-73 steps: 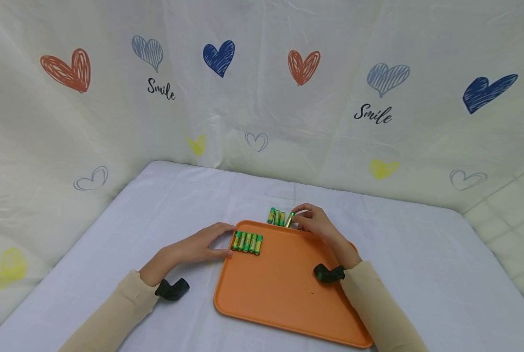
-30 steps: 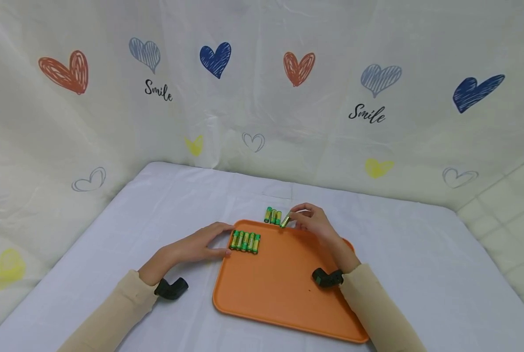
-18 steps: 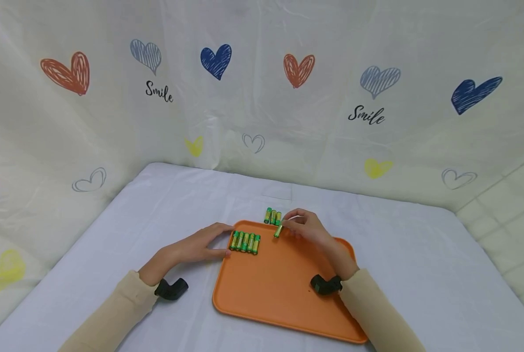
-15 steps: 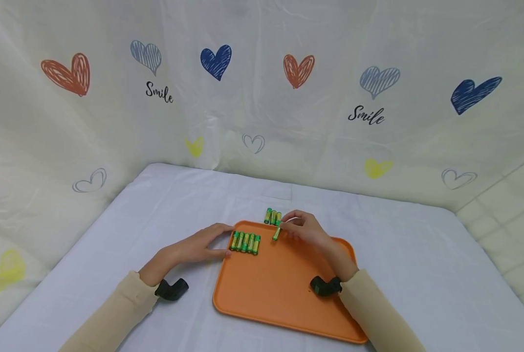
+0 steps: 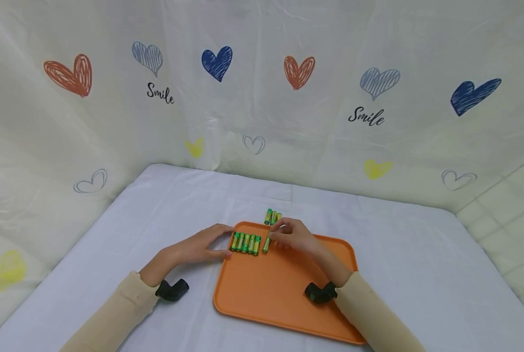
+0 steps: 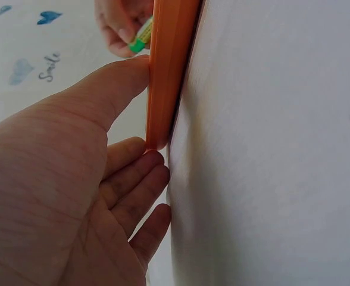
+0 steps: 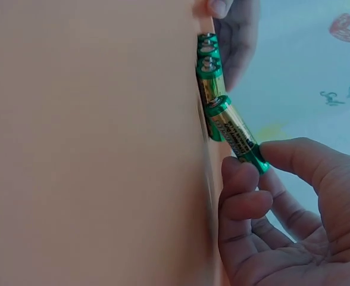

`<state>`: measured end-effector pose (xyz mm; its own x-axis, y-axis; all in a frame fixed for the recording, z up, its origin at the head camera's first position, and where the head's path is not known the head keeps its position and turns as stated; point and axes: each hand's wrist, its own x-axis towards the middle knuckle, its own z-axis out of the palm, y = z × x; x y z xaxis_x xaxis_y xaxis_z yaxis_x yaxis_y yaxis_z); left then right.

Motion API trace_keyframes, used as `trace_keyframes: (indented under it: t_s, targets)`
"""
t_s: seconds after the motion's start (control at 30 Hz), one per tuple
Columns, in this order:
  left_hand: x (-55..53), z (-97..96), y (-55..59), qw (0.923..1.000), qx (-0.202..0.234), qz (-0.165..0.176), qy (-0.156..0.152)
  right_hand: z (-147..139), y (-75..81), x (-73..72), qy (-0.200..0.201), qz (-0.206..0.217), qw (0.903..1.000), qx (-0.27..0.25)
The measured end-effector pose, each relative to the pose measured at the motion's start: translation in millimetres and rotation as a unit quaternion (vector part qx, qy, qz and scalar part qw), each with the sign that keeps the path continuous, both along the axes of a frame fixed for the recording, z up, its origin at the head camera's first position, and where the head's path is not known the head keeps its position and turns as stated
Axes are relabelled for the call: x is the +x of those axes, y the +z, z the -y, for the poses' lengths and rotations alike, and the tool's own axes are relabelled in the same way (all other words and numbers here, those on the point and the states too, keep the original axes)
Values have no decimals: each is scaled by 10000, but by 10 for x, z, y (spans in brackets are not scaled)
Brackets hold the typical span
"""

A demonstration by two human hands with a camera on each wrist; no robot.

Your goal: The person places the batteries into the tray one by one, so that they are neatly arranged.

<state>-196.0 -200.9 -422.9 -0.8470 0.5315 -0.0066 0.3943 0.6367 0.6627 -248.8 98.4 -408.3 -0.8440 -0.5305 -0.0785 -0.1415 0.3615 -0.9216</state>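
Note:
An orange tray (image 5: 284, 298) lies on the white-covered table. Along its far left corner several green and gold batteries (image 5: 245, 243) lie side by side in a row. My right hand (image 5: 298, 238) pinches another battery (image 7: 237, 134) by one end between thumb and fingers, tilted, over the tray just right of that row. My left hand (image 5: 200, 243) lies at the tray's left edge with thumb and fingers spread; in the left wrist view the thumb (image 6: 118, 80) and fingertips touch the tray's side. Beyond the far rim lie three more batteries (image 5: 273, 216), partly covered by my right hand.
A white cloth (image 5: 191, 195) covers the table. Behind it hangs a pale sheet (image 5: 262, 102) printed with hearts and "Smile". Each wrist wears a black camera mount (image 5: 172, 290); the right one hangs over the tray.
My right hand has lifted one battery from the group behind the tray and carried it left and nearer, over the far rim, close to the row. My left hand has stayed put.

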Motion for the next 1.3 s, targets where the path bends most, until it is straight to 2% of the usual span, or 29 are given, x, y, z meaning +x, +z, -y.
trace_keyframes:
  t_s: [0.2, 0.53, 0.93, 1.3]
  targets:
    - [-5, -2, 7, 10000, -23, -7, 0, 62, -21, 24, 208, -41, 9997, 106]
    - [-2, -3, 18, 10000, -28, 22, 30, 118, -13, 40, 77, -94, 9994, 316]
    - [4, 3, 23, 10000, 6, 80, 47, 106, -31, 23, 231, -345, 9981, 466]
    - [8, 1, 30, 10000, 36, 69, 25, 63, -28, -20, -16, -367, 9987, 365]
